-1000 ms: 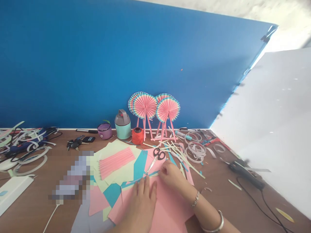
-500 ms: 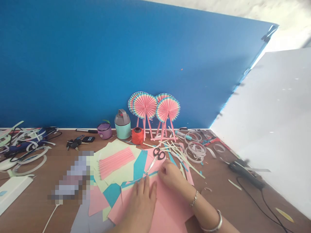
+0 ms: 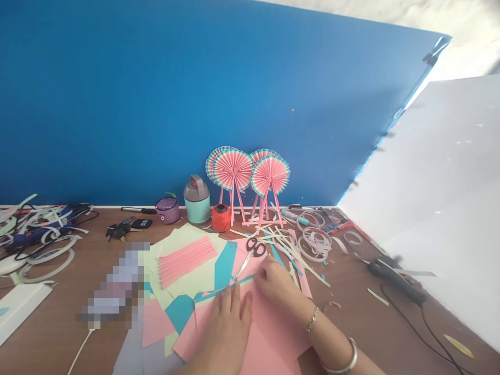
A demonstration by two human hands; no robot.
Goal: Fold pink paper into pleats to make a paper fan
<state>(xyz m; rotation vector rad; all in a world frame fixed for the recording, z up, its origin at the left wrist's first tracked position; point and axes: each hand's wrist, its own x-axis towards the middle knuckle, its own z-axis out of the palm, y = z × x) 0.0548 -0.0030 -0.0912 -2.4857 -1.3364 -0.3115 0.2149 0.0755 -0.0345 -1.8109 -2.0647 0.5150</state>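
Observation:
My left hand (image 3: pixel 227 325) lies flat with its fingers stretched over a pink sheet of paper (image 3: pixel 269 338). Along the far edge of that sheet runs a narrow blue and pale strip (image 3: pixel 209 296). At the right end of this edge, my right hand (image 3: pixel 271 278) is closed, its fingertips curled on the paper and partly hidden. Just beyond both hands, scissors (image 3: pixel 250 255) with black handles rest on pink paper. A pleated pink paper (image 3: pixel 187 260) sits on pale yellow sheets (image 3: pixel 175 297) to the left, with blue paper (image 3: pixel 225 265) beside it.
Pink paper fans on stands (image 3: pixel 233 172) stand against the blue wall. Near them are a teal and grey container (image 3: pixel 197 203), a red spool (image 3: pixel 221 219) and a purple pot (image 3: pixel 167 210). Paper strips and tape coils (image 3: pixel 315 244) lie right, beyond them a black corded tool (image 3: pixel 394 278).

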